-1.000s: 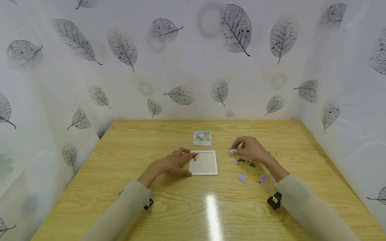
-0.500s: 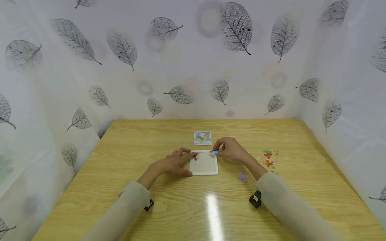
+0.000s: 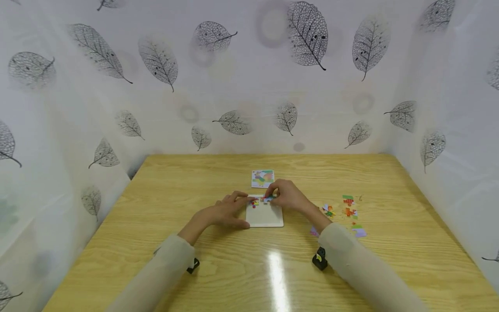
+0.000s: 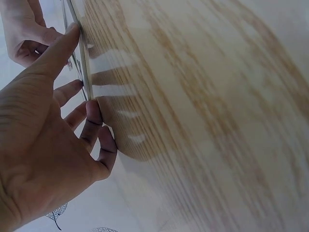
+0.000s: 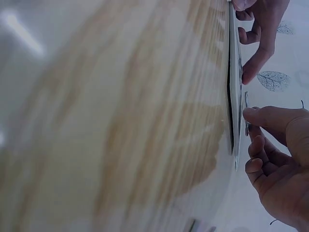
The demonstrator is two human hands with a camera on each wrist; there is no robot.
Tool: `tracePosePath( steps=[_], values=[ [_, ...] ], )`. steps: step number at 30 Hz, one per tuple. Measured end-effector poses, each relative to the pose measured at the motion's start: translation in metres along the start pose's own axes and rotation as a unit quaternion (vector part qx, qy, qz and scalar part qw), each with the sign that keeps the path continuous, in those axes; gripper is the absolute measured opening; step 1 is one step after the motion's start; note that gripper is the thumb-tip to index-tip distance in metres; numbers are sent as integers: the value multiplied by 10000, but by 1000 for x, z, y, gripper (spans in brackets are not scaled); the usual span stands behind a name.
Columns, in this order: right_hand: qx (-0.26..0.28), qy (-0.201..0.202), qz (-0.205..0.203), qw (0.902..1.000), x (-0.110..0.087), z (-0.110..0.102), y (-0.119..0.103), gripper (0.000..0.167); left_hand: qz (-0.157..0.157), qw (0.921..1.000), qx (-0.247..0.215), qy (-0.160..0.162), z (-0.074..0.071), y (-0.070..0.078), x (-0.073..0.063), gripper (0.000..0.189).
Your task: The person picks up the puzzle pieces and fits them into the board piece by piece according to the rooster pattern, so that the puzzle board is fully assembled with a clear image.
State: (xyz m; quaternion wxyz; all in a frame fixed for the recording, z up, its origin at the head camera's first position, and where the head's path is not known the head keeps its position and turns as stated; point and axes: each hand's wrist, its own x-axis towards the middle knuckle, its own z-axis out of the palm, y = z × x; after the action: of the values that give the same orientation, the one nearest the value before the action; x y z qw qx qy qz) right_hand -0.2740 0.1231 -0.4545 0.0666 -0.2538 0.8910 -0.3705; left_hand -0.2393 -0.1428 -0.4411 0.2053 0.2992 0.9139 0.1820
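My right hand (image 3: 289,196) pinches a puzzle piece (image 3: 267,199) between thumb and fingers over the top of a white square puzzle tray (image 3: 265,225). In the right wrist view that puzzle piece (image 5: 246,113) is edge-on, just above the tray (image 5: 235,92). My left hand (image 3: 228,211) rests at the tray's left side, its thumb at the near left corner. Its index finger touches a red and yellow puzzle piece (image 3: 254,203) in the tray's upper left corner. In the left wrist view the left hand (image 4: 53,116) has thumb and fingers spread along the tray edge.
A square picture card (image 3: 263,178) lies just behind the tray. Several loose puzzle pieces (image 3: 349,212) are scattered on the wooden table (image 3: 218,273) to the right, some hidden under the right forearm. A leaf-patterned curtain (image 3: 241,78) surrounds the table.
My right hand has carried its puzzle piece leftward from the loose pieces to the top of the tray, close to the piece in the corner. The left hand has stayed in place.
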Motion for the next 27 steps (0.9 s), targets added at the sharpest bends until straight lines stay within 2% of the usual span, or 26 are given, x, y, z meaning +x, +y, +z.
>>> tracePosePath(
  steps=[8,17,27],
  values=[
    [53,-174,93,9998,3,7,-2,15,-35,9998,-183,-21,0,3,0,86],
    [89,-240,117,9996,6,10,-3,13,-74,9999,-127,6,0,2,0,86],
    [89,-302,359,9989,9,10,-7,15,-84,9999,-88,-10,-2,4,0,85]
  ],
)
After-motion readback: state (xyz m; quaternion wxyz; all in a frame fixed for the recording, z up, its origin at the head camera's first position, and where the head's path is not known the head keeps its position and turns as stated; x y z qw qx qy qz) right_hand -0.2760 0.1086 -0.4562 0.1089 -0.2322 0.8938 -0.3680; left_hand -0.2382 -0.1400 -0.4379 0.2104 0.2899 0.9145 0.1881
